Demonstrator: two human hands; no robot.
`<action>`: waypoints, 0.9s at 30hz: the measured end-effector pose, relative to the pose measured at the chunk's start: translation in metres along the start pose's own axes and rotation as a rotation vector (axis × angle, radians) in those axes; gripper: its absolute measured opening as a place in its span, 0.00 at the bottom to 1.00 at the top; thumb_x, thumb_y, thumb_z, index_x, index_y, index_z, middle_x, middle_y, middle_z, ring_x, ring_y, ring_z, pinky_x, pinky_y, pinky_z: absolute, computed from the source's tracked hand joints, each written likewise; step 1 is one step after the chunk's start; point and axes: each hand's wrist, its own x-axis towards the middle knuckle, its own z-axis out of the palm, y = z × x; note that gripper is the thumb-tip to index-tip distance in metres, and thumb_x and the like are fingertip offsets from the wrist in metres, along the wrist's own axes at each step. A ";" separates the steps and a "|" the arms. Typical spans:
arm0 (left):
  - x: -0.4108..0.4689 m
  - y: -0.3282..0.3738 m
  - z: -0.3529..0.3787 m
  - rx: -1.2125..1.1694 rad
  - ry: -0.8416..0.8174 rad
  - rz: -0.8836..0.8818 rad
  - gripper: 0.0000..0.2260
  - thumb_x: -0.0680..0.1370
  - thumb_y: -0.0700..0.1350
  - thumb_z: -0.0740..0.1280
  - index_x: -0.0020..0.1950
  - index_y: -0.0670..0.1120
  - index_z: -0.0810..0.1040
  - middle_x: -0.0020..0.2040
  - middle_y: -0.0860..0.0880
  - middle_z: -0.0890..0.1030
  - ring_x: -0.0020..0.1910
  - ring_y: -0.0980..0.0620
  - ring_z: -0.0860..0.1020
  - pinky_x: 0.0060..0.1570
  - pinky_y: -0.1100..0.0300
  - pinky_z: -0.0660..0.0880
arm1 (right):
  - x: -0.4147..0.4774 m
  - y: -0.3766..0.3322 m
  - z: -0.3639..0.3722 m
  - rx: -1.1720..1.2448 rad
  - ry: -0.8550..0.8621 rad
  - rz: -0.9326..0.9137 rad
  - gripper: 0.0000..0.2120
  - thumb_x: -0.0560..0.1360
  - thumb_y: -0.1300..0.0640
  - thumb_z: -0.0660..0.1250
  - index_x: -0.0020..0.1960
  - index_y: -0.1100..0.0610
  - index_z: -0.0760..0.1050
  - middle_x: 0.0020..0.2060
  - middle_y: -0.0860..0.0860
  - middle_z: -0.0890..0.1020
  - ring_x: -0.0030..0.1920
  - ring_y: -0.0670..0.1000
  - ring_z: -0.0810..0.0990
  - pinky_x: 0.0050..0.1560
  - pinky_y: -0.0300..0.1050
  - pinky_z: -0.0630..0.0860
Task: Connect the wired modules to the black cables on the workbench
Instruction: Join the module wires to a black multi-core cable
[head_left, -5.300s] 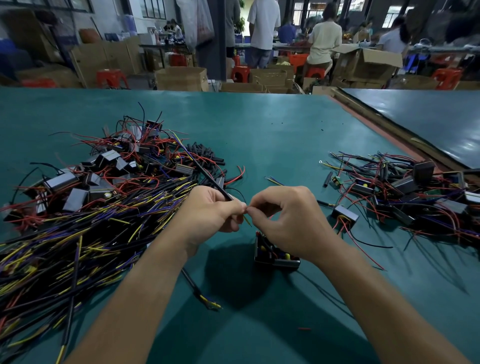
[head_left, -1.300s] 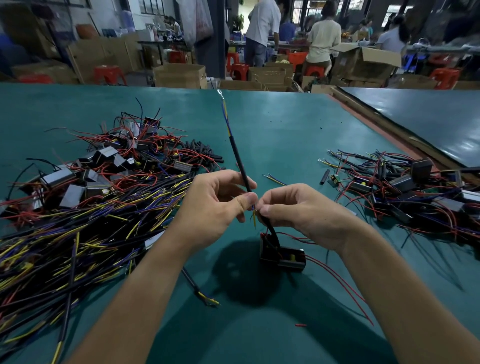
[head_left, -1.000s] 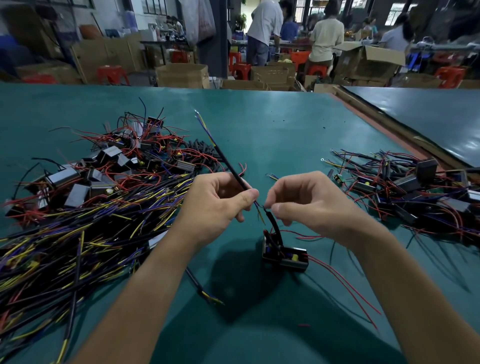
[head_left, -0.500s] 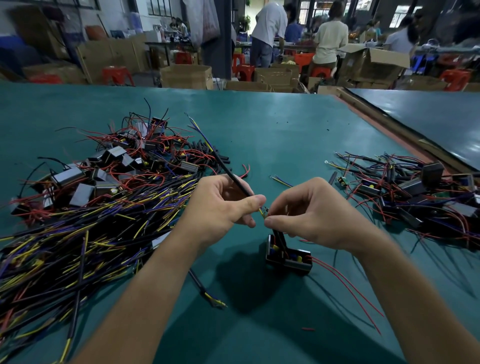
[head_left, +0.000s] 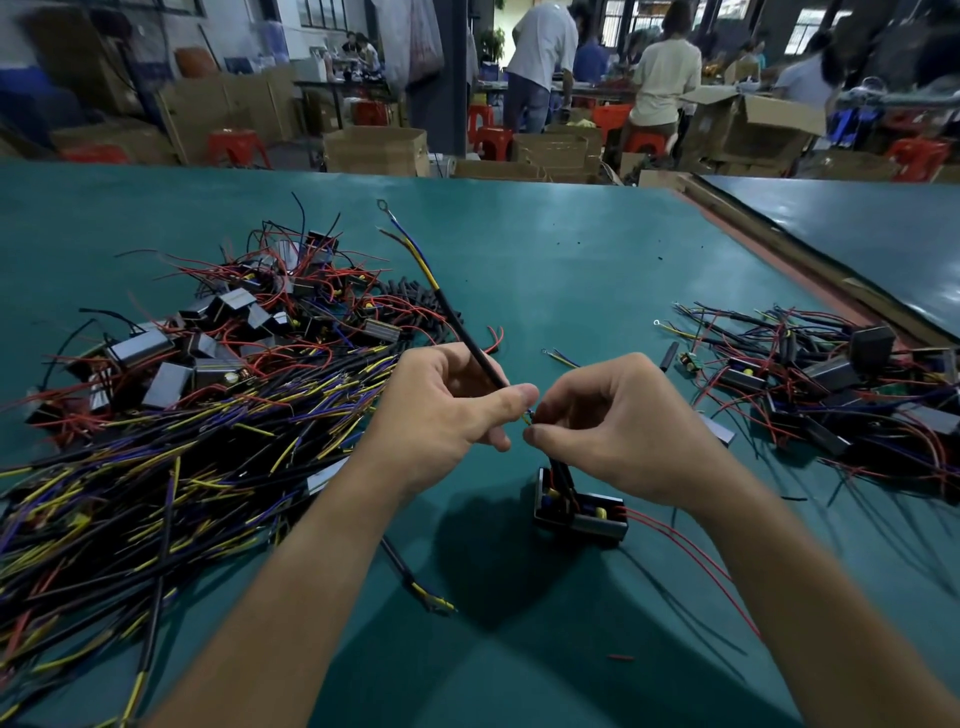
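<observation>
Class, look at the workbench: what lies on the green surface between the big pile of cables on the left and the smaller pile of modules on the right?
In the head view, both hands, left and right, joining a black cable over one module.

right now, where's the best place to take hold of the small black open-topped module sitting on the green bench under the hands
Grip the small black open-topped module by its two long outer walls, coming straight down from above. It sits flat with components exposed in the open top, leads rise from its left end toward the right hand, and thin red wires trail off its right, so the long sides look freest.
</observation>
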 end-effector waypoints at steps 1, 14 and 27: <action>0.000 0.000 0.000 0.000 -0.001 0.000 0.09 0.70 0.37 0.76 0.37 0.42 0.76 0.30 0.43 0.80 0.23 0.49 0.76 0.28 0.59 0.77 | 0.000 0.001 0.001 0.004 0.000 0.000 0.06 0.69 0.59 0.75 0.35 0.56 0.80 0.24 0.48 0.78 0.25 0.43 0.72 0.29 0.36 0.67; -0.003 0.000 -0.001 0.170 -0.110 0.023 0.04 0.74 0.35 0.72 0.40 0.41 0.81 0.31 0.50 0.81 0.28 0.50 0.79 0.37 0.55 0.78 | 0.003 0.005 0.000 0.061 -0.094 0.033 0.08 0.75 0.62 0.68 0.39 0.54 0.77 0.26 0.48 0.77 0.29 0.50 0.73 0.33 0.54 0.73; -0.002 -0.002 0.000 0.272 -0.040 0.045 0.06 0.73 0.38 0.73 0.37 0.46 0.82 0.30 0.50 0.81 0.27 0.50 0.80 0.33 0.57 0.77 | 0.001 0.003 -0.008 0.156 -0.108 0.060 0.08 0.74 0.63 0.71 0.37 0.59 0.79 0.27 0.54 0.81 0.27 0.49 0.77 0.29 0.39 0.72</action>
